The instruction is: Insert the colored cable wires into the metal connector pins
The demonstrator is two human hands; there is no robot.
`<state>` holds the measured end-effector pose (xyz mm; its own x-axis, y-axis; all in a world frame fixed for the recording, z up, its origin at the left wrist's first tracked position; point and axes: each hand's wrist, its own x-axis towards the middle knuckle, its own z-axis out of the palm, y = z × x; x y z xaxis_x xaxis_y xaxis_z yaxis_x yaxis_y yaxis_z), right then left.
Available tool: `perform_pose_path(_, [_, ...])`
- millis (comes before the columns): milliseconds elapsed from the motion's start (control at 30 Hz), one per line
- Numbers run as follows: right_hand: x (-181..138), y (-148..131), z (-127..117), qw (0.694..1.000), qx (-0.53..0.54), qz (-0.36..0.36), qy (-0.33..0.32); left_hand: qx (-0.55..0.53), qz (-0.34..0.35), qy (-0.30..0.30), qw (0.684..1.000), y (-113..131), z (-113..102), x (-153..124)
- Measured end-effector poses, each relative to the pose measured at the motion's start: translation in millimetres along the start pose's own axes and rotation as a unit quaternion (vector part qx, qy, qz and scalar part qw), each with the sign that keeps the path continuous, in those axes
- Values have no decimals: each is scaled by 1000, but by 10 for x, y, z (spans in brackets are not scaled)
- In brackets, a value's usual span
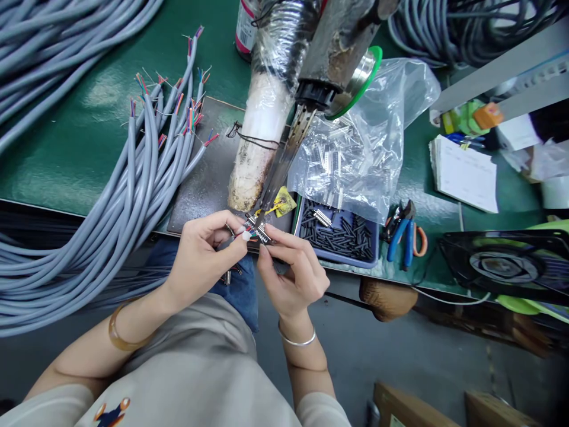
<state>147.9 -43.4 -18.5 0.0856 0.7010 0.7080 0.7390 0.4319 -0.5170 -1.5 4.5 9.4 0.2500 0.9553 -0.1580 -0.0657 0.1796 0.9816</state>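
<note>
Both hands meet right at the table's (80, 148) front edge, where the green top ends and the lap below begins. The left hand (202, 258) and right hand (296, 276) each pinch the connector (259, 230), fingers drawn narrow around it, thumbs and forefingers nearly touching. There is little room around it: a slanting metal strip (284, 160) comes down onto the connector from above, the grey cables (133, 196) crowd the left side and spill over the edge, and the tray (340, 237) of black sleeves sits just to the right under a clear bag (355, 154). Blue pliers (402, 234) and a fan (502, 264) lie farther right. The open space is below, off the table. The connector is small and metallic, with short red, green and white wire ends showing between the fingertips; finer detail is hidden.
</note>
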Motion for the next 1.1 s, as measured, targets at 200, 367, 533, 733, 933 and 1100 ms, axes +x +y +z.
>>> perform_pose_path(200, [27, -20, -2, 1000, -7, 2, 0, -6, -2, -3, 1000, 91, -11, 23])
perform_pose_path(367, [-3, -12, -13, 999, -33, -43, -8, -1, -27, -9, 1000, 87, -31, 49])
perform_pose_path(533, [-19, 5, -9, 999, -27, -33, -14, -2, -36, -11, 999, 64, -43, 37])
perform_pose_path(733, [6, -10, 7, 999, 22, 30, -1, -14, -40, -4, 999, 72, -24, 16])
perform_pose_path(933, [17, -22, 22, 1000, 7, 14, -1, -10, -14, 10, 1000, 34, -8, 8])
perform_pose_path(1100, [25, 12, 18, 996, 69, 54, -11, 5, -27, -13, 1000, 48, -46, 36])
